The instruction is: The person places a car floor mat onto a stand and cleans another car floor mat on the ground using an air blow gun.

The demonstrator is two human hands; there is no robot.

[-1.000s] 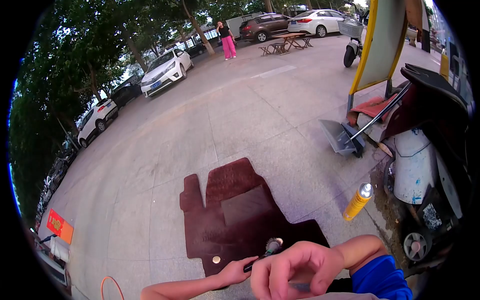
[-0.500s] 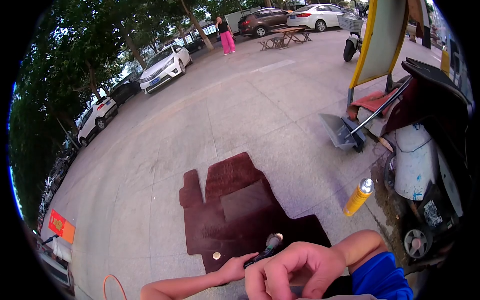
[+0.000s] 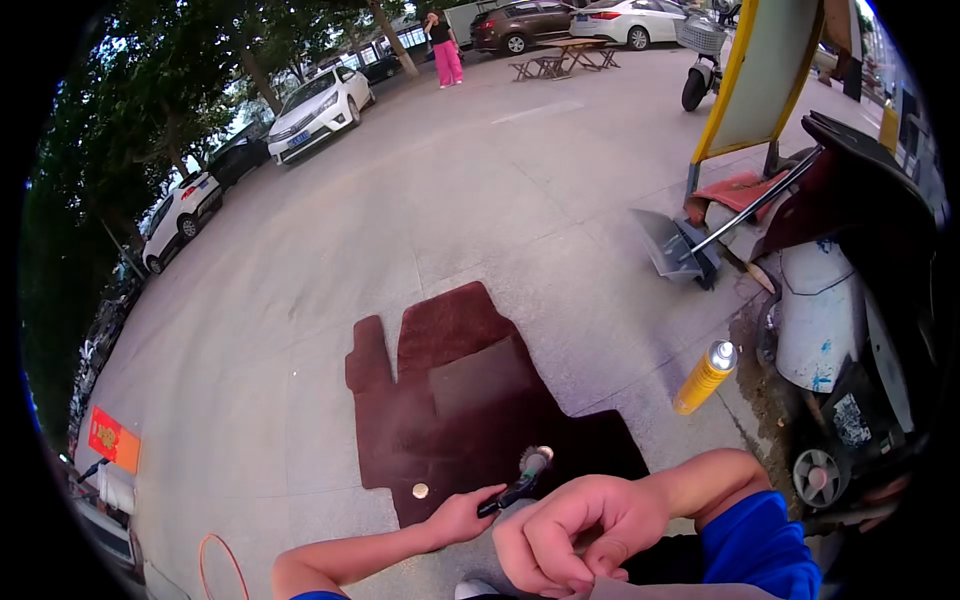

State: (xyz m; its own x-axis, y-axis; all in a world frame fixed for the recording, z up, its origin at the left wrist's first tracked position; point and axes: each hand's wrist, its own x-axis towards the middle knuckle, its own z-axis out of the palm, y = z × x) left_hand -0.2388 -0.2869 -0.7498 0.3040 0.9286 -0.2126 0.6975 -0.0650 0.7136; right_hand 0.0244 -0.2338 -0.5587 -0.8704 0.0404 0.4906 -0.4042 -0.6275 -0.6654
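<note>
A dark red floor mat with a smoother heel patch lies flat on the paving in front of me. Over its near edge, my left hand is closed around the black handle of a tool with a round, brush-like head. The head points away from me, above the mat. Closer to the camera is my right hand, fingers curled in and the thumb near grey cloth at the bottom edge. What it pinches, if anything, is hidden. A round light disc sits on the mat's near left part.
A yellow spray can stands right of the mat. Beyond it are a dustpan, a white bucket, a wheeled item and a yellow-framed board. An orange hose loops at lower left. A person stands far off near parked cars.
The whole scene sits slightly higher and further left as the view tilts. The left hand keeps its hold on the tool; the right hand stays curled. The distant person's pose differs slightly.
</note>
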